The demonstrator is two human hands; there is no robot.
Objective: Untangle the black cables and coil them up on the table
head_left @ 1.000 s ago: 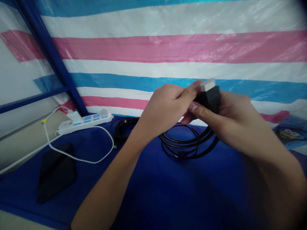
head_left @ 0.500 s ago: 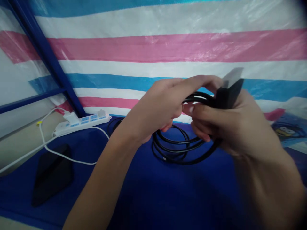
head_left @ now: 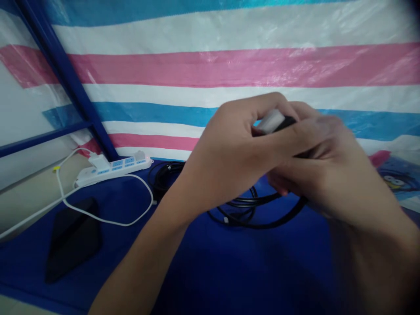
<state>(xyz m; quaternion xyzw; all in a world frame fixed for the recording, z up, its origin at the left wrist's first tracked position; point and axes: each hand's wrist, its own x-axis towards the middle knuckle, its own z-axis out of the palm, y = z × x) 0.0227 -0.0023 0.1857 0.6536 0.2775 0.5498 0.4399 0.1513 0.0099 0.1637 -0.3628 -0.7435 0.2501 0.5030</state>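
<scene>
Both my hands meet above the blue table (head_left: 229,271), closed around a small black block with a pale grey end (head_left: 271,121). My left hand (head_left: 229,153) wraps over it from the left, fingers curled. My right hand (head_left: 315,166) grips it from the right and is blurred. A black cable (head_left: 249,214) hangs from the hands and lies in loose coils on the cloth just below them. Most of the block is hidden by fingers.
A white power strip (head_left: 113,168) lies at the back left, its white cord (head_left: 108,218) looping forward. A flat black object (head_left: 74,238) rests at the front left. A second black cable coil (head_left: 164,175) sits near the strip. A striped tarp (head_left: 210,65) backs the table.
The block has been turned and drawn left, so its pale end now faces up between my fingers. My left hand has closed over it. The cable loop has dropped lower.
</scene>
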